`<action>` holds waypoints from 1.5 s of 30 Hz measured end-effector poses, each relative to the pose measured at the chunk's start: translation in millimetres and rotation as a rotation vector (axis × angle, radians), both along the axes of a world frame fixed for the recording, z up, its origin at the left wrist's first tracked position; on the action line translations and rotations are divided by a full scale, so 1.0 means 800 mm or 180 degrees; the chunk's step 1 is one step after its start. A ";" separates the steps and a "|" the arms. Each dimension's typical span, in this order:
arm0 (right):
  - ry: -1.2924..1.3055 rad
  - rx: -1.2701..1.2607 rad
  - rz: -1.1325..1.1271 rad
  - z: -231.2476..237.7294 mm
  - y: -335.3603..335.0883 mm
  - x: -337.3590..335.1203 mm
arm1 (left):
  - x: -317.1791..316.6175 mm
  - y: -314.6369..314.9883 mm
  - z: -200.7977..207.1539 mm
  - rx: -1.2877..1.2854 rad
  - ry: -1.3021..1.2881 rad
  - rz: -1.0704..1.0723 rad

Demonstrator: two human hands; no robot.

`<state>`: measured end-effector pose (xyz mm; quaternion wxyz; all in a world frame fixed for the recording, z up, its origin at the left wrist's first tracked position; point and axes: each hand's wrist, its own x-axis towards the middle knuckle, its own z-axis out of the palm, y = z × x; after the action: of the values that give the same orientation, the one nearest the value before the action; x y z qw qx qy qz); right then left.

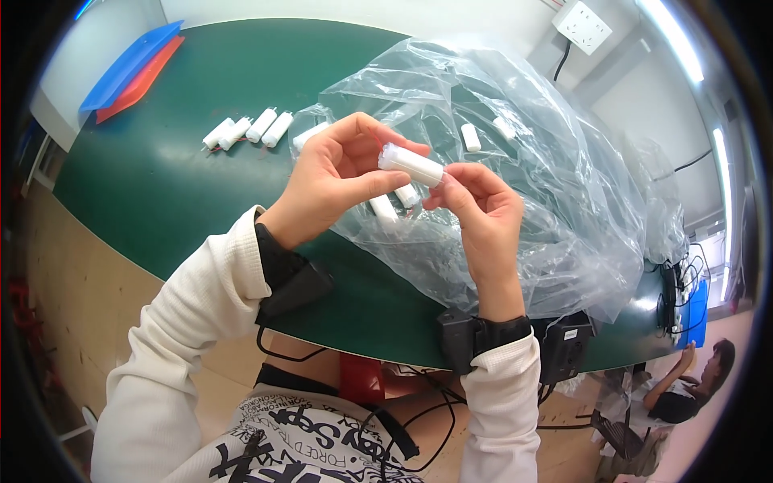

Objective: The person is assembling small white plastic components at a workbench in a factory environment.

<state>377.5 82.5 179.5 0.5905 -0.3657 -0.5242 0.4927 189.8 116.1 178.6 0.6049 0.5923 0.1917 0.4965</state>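
Between my hands, above the green table, is a short white cylinder (412,165) with a translucent ridged cap at its left end. My left hand (338,173) grips it near the capped end, thumb below and fingers curled behind. At the other end, the fingertips of my right hand (481,201) pinch the cylinder. Below my hands, another white cylinder (383,209) lies by the plastic, with one more (407,195) beside it, partly hidden. To the left, a row of similar white cylinders (261,125) with thin red wires rests on the table.
A large clear plastic bag (555,201) spreads over the green table (161,185), with more white cylinders (470,138) in or under it. Blue (133,68) and red (143,80) trays lean at the far left. Black cables hang near my lap. Another person (684,394) sits at the right.
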 end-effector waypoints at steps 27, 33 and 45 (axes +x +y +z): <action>-0.2455 0.0534 0.3942 0.071 -0.235 -0.131 | -0.073 0.017 0.012 0.0463 0.4811 0.2502; -0.2255 0.0442 0.3955 0.057 -0.260 -0.153 | -0.071 0.014 0.022 0.0387 0.4893 0.2309; -0.2621 0.0995 0.2548 0.045 -0.256 -0.145 | 0.004 -0.002 0.014 0.3479 0.2001 0.1963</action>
<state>261.5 -122.6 215.5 0.1538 -0.2093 -0.8735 0.4117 192.6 114.8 190.1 -0.0322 0.8456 0.2397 0.4758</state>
